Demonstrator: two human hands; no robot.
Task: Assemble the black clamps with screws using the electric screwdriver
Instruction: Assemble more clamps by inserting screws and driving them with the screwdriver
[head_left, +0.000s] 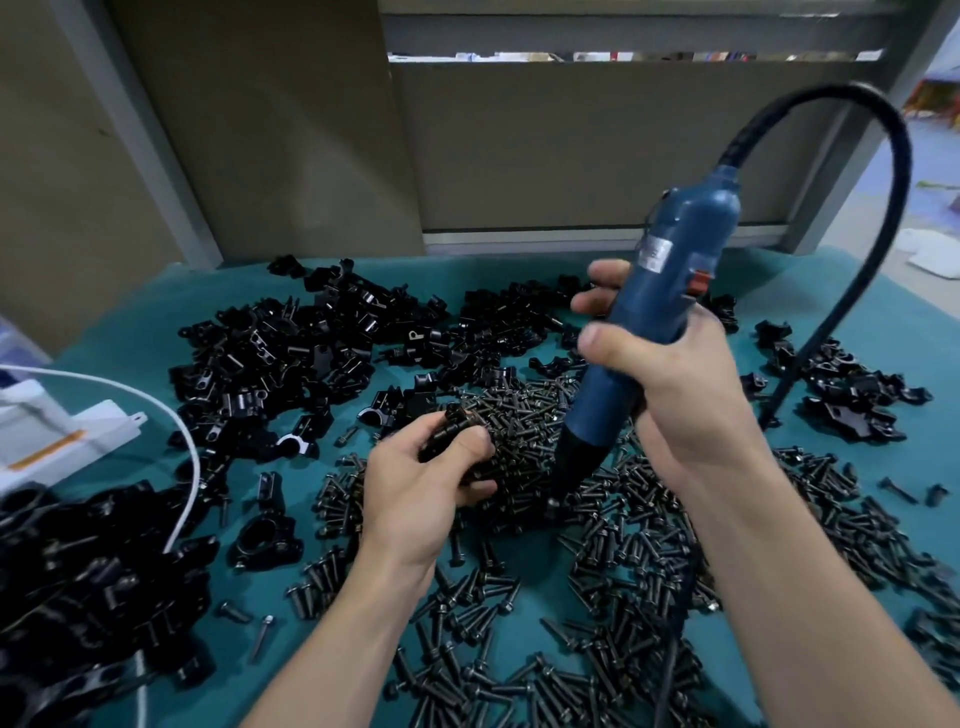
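Over the middle of the worktop, one blue electric screwdriver (660, 312) is gripped round its barrel by the right hand (675, 379). It is held tilted, with its tip lowered into a heap of black screws (519, 415), far too many to count. One small black part (452, 431) is pinched between the thumb and curled fingers of the left hand (415, 483), near the tip; whether it is a clamp piece cannot be told. Black clamps (291, 353) are piled in heaps along the far edge, at the right edge and at the near left corner. The worktop is covered by a teal cloth (130, 332), and grey panels (571, 156) are seen behind it. One black cord (893, 156) arcs from the screwdriver's top. One white cable (176, 431) and one white box (62, 431) are seen at the left edge.
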